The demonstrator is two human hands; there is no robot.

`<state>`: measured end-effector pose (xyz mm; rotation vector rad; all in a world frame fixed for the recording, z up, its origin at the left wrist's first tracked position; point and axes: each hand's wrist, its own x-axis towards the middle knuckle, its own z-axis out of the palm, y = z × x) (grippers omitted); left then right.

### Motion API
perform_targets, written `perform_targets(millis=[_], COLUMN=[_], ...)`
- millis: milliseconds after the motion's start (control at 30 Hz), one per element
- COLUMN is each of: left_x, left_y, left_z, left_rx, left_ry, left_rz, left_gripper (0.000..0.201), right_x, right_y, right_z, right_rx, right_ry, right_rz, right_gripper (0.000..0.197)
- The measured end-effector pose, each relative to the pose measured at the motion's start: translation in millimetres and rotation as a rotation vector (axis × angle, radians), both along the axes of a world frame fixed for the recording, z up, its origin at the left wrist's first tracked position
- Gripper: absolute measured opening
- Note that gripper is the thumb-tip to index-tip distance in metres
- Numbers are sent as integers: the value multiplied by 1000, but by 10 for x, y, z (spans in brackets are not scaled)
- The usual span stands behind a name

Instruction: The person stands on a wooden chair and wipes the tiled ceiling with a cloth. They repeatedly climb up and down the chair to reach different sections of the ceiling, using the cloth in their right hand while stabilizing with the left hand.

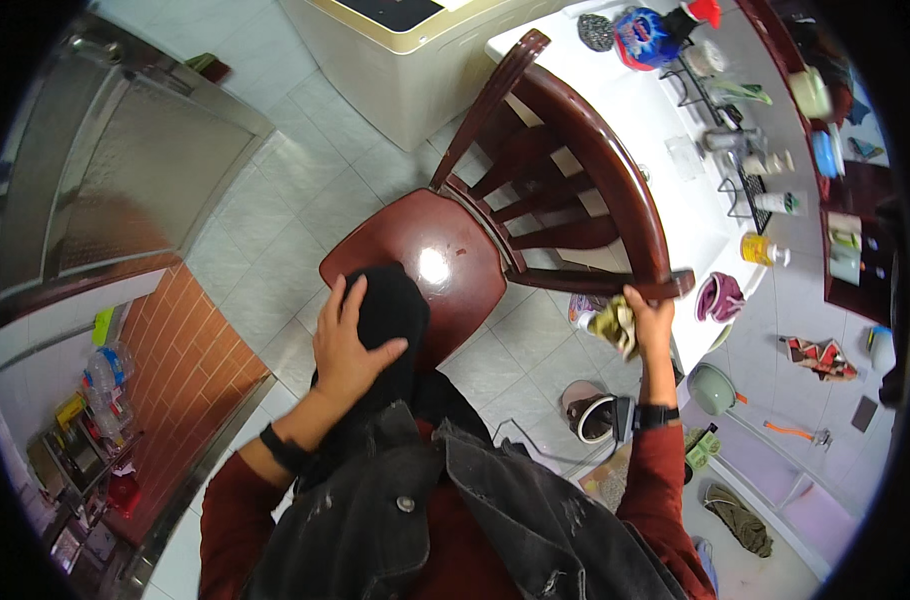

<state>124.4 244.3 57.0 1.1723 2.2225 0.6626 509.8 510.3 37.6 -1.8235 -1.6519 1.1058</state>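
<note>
A dark red wooden chair with a slatted back stands in front of me, its glossy seat catching a bright reflection. My bent knee in black trousers is over the seat's near edge. On that knee rests my left hand, open with the fingers spread and nothing in it. My right hand is closed on a crumpled yellow-green cloth, just below the near end of the chair's curved top rail. Its fingertips reach up to the rail; whether they press on it I cannot tell.
Behind the chair runs a white counter with a spray bottle, a wire rack and a purple cloth. A beige appliance stands beyond. A metal door is at left, a bin at lower right.
</note>
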Motion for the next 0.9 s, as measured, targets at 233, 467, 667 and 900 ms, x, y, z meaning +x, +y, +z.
perform_targets(millis=[233, 467, 667, 900], left_x=[-344, -644, -614, -377], left_y=[477, 965, 1092, 1104], left_z=[278, 208, 241, 209], left_rx=[-394, -611, -687, -771], left_ry=[-257, -370, -412, -483], left_rz=[-39, -95, -134, -142], left_gripper=[93, 95, 97, 105], right_x=[-50, -165, -252, -232], right_y=[45, 84, 85, 123], right_z=[44, 66, 117, 137], right_rx=[-147, -318, -336, -251], right_ry=[-105, -171, 21, -84], right_rz=[-69, -236, -224, -171], right_gripper=[45, 41, 45, 32])
